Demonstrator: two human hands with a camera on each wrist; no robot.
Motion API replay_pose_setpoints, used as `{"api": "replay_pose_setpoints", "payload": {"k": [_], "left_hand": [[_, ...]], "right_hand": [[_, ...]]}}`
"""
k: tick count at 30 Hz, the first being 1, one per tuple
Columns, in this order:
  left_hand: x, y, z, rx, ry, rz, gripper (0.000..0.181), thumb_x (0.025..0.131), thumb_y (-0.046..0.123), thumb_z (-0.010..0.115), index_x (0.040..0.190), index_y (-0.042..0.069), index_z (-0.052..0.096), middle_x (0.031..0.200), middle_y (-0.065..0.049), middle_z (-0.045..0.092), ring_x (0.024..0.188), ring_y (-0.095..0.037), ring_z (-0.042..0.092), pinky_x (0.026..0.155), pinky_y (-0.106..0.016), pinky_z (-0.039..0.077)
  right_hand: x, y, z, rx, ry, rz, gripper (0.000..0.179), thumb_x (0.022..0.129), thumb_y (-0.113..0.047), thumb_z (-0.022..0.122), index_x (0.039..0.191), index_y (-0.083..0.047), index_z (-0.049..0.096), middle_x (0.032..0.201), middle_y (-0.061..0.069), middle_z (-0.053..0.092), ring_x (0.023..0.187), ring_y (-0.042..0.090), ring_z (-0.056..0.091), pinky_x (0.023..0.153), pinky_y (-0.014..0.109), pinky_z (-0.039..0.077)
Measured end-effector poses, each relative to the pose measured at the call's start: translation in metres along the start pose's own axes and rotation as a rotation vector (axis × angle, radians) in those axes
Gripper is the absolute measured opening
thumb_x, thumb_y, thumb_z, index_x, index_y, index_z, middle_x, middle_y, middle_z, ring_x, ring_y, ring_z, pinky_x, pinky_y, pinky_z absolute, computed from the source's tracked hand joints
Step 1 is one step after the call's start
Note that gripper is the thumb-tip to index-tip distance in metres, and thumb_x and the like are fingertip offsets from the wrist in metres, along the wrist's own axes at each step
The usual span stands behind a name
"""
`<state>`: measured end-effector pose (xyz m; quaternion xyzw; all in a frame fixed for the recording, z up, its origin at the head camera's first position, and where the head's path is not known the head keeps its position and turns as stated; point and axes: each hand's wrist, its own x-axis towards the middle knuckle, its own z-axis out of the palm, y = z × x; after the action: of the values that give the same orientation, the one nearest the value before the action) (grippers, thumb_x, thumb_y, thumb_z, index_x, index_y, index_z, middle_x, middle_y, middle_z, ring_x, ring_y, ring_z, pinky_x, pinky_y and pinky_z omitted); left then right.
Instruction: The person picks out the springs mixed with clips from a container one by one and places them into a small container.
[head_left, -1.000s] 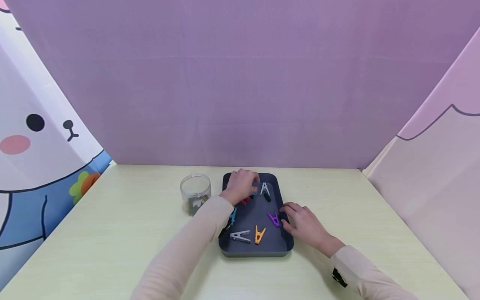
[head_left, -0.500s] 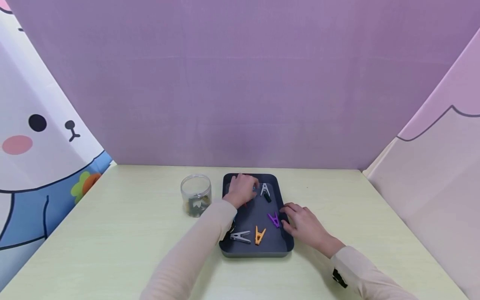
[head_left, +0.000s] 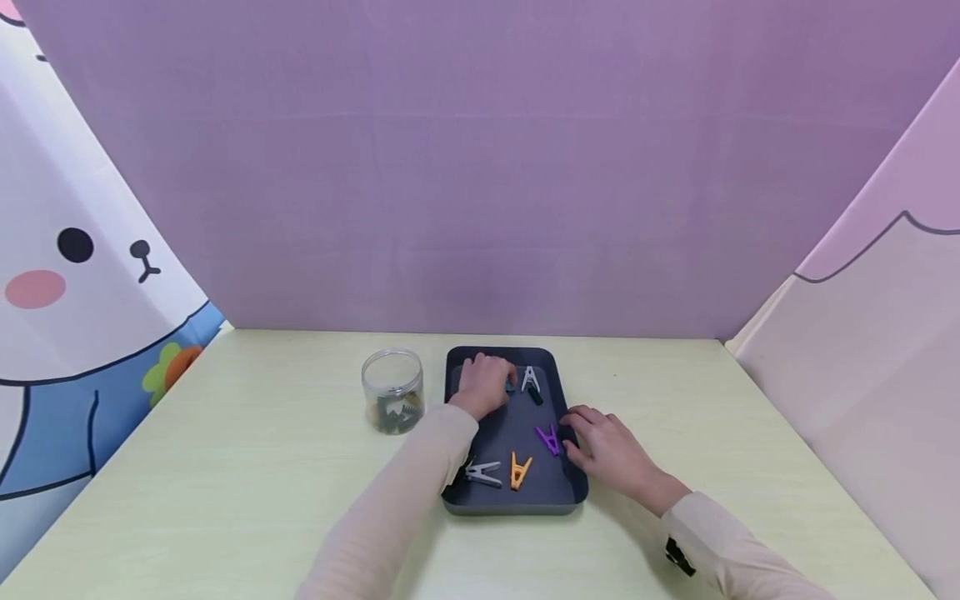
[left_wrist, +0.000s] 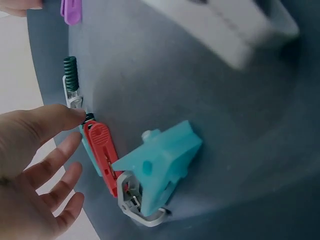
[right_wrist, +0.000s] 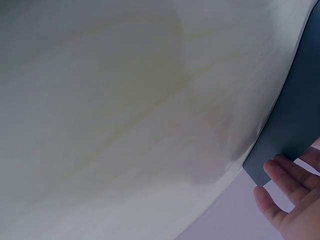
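Note:
A dark grey tray (head_left: 517,507) holds several colourful clips. My left hand (head_left: 482,385) is over its far left part, largely covering the clips there. In the left wrist view, my thumb and index fingertips are beside a red clip (left_wrist: 102,147), the other fingers loosely spread. A teal clip (left_wrist: 165,160) lies over a grey clip piece (left_wrist: 127,206) nearby. A white clip (head_left: 530,377) with a dark green ridged part (head_left: 535,395) lies just right of this hand. My right hand (head_left: 611,450) rests its fingers against the tray's right wall, close to a purple clip (head_left: 551,439).
Left of the tray stands an open clear jar (head_left: 393,392) with some dark and yellowish pieces at its bottom. A yellow clip (head_left: 519,472) and a grey clip (head_left: 483,473) lie in the tray's near end. A purple cloth (head_left: 480,208) hangs behind the table.
My left hand has shifted slightly toward me inside the tray, and its forearm has moved right, covering the blue clip at the left side. The right hand stays on the tray's wall.

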<state>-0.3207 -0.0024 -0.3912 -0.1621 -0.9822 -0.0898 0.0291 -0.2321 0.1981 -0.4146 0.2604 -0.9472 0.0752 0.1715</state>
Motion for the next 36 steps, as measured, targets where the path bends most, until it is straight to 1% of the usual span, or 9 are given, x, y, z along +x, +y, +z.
{"api": "replay_pose_setpoints", "payload": {"k": [7,15,21,29,36], "left_hand": [[-0.0004,-0.0009,0.0036,-0.004,0.021,0.004,0.021,0.075,0.012,0.069,0.091,0.025,0.070,0.102,0.004,0.066,0.089,-0.022,0.052,0.084,-0.041,0.040],[-0.0009,-0.0003,0.0062,-0.026,0.021,-0.002,0.018,0.074,0.010,0.069,0.087,0.023,0.069,0.097,0.004,0.067,0.088,-0.021,0.052,0.086,-0.043,0.039],[-0.0015,0.0000,0.0079,-0.034,0.032,0.013,0.016,0.075,0.009,0.068,0.086,0.021,0.069,0.093,0.004,0.067,0.085,-0.020,0.052,0.082,-0.041,0.040],[-0.0021,-0.0003,0.0082,-0.025,0.026,0.028,0.015,0.075,0.010,0.069,0.086,0.021,0.070,0.092,0.005,0.066,0.087,-0.020,0.052,0.081,-0.039,0.039],[-0.0023,-0.0002,0.0087,-0.034,0.014,0.041,0.014,0.076,0.012,0.069,0.087,0.021,0.070,0.092,0.006,0.066,0.089,-0.019,0.051,0.084,-0.039,0.038]], "right_hand": [[0.0000,-0.0004,-0.0007,-0.005,-0.001,-0.004,0.027,0.080,-0.025,0.064,0.102,-0.009,0.063,0.108,0.005,0.061,0.097,0.019,0.059,0.078,0.038,0.047],[0.0002,-0.0010,-0.0013,-0.007,-0.010,0.000,0.028,0.080,-0.026,0.064,0.103,-0.009,0.062,0.109,0.006,0.061,0.099,0.020,0.059,0.079,0.038,0.047],[0.0000,0.0000,-0.0007,-0.006,-0.007,-0.005,0.028,0.080,-0.025,0.064,0.103,-0.009,0.062,0.109,0.006,0.061,0.099,0.021,0.059,0.078,0.038,0.047],[0.0001,0.0005,-0.0005,0.000,0.000,-0.010,0.028,0.080,-0.025,0.064,0.103,-0.008,0.063,0.108,0.006,0.061,0.098,0.021,0.059,0.078,0.039,0.047],[0.0000,0.0006,-0.0001,0.000,0.001,-0.006,0.028,0.080,-0.025,0.064,0.103,-0.009,0.063,0.108,0.006,0.061,0.098,0.020,0.059,0.078,0.039,0.047]]}}
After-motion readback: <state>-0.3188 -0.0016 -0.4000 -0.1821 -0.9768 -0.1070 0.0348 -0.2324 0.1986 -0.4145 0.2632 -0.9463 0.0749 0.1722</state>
